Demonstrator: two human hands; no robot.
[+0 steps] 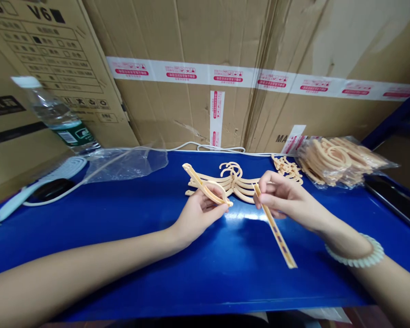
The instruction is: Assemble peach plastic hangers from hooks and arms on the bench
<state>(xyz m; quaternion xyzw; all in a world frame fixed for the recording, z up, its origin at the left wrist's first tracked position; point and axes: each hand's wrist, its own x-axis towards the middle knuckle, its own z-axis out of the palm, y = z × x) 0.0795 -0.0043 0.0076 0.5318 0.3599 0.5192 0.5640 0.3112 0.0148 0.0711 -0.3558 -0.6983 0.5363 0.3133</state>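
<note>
My left hand (200,213) is closed on a beige plastic hanger piece (205,186), held just above the blue table (123,237). My right hand (283,198) pinches the upper end of a long beige strip (276,232) that slants down toward me. Between and behind both hands lies a small pile of finished beige hangers (234,180) with curled hooks. A little heap of loose hook parts (287,167) sits to the right of that pile. A pale bead bracelet (358,259) circles my right wrist.
A clear bag of more beige hangers (338,159) rests at the back right. An empty clear plastic bag (126,164), a water bottle (58,118), a white fan-like device (37,184) and a white cable (205,146) lie at the left and back. Taped cardboard boxes (225,68) wall the rear.
</note>
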